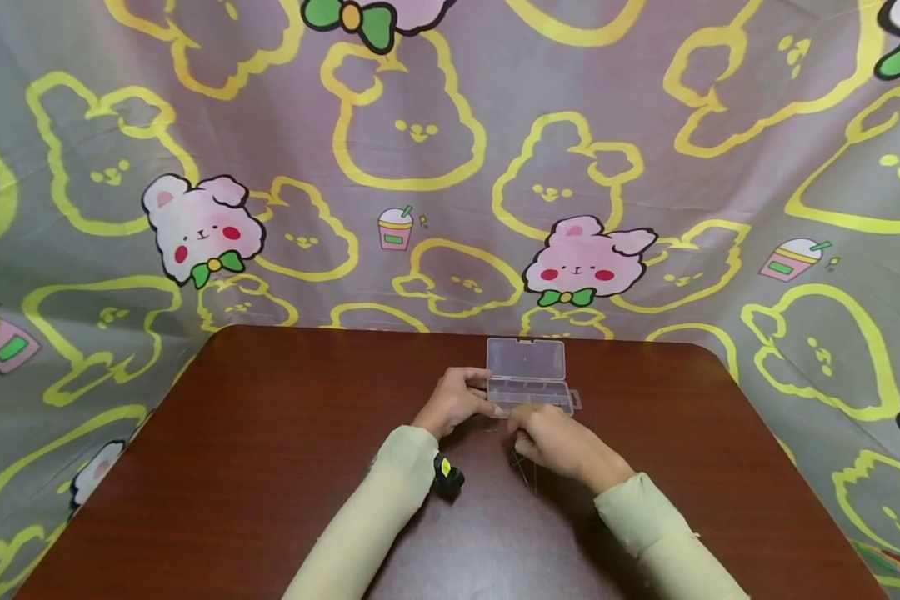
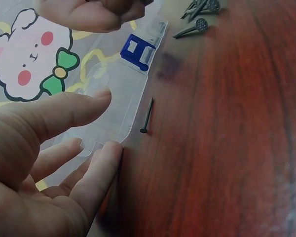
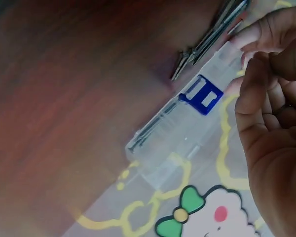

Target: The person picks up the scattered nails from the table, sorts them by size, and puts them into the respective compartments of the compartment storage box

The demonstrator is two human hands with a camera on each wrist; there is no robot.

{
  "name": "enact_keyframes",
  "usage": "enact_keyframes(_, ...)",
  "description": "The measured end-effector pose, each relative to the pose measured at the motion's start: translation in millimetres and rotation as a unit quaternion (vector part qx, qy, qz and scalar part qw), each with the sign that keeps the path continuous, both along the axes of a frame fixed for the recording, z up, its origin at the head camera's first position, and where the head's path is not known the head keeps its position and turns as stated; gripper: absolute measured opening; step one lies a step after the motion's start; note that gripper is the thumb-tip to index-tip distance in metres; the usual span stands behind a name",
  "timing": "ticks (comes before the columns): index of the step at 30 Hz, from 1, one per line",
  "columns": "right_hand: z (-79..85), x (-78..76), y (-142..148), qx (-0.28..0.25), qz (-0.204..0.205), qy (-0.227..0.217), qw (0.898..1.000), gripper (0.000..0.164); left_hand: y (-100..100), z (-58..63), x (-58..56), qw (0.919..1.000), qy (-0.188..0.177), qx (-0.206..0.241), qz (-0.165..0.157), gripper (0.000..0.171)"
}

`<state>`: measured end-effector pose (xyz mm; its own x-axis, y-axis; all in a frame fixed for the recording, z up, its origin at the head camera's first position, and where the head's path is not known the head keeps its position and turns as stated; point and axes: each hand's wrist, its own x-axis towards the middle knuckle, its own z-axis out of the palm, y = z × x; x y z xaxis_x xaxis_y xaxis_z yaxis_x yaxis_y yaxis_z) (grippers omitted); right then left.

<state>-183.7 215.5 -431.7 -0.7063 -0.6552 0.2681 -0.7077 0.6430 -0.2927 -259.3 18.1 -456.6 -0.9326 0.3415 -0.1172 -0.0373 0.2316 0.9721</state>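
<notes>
A clear plastic compartment box (image 1: 527, 395) stands on the table with its lid (image 1: 525, 360) raised. My left hand (image 1: 456, 402) grips the box's left end, thumb towards the front corner and fingers behind. Close to the box's front left, my right hand (image 1: 558, 437) has curled fingers, thumb and forefinger tips together; nothing plainly shows between them. Nails (image 3: 148, 131) lie along a compartment in the box. In the left wrist view a single nail (image 2: 147, 116) lies on the table beside the box, and several loose nails (image 2: 195, 24) are heaped farther along.
A blue piece (image 3: 204, 94) shows on or in the box. The brown table (image 1: 307, 400) reaches back to a patterned curtain (image 1: 435, 167). A dark strapped device (image 1: 447, 477) sits by the left wrist.
</notes>
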Motion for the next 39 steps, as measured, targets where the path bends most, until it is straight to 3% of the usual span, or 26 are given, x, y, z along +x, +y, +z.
enact_keyframes(3,5.4,-2.9,7,-0.022,-0.015,-0.023,0.999,0.016,0,1.2,-1.6,1.0,0.0,-0.002,0.0,0.068)
enact_keyframes(6,12.6,-4.0,16,-0.029,-0.033,-0.076,0.996,0.015,0,2.2,-3.5,1.0,0.006,-0.004,0.002,0.068)
enact_keyframes(11,20.4,0.1,25,0.011,-0.056,-0.185,0.981,0.014,1,3.0,-4.2,0.9999,0.01,-0.012,0.002,0.068)
enact_keyframes(14,18.3,2.1,25,0.04,-0.056,-0.212,0.975,0.018,0,2.9,-3.7,0.9998,0.009,-0.015,0.004,0.068)
enact_keyframes(22,12.1,5.6,19,0.076,-0.077,-0.205,0.973,0.028,-3,0.3,-2.3,0.9999,0.002,-0.01,0.001,0.069)
enact_keyframes(29,13.8,15.0,13,0.114,-0.132,-0.218,0.96,0.033,-3,-2.2,-2.3,1.0,-0.001,-0.008,-0.001,0.069)
enact_keyframes(35,15.4,21.1,13,0.109,-0.109,-0.214,0.965,0.054,-2,-1.1,-2.7,0.9999,0.006,-0.013,-0.003,0.07)
enact_keyframes(39,17.2,24.9,11,0.114,-0.11,-0.223,0.962,0.054,-2,-0.6,-0.9,0.9999,0.002,-0.011,-0.004,0.07)
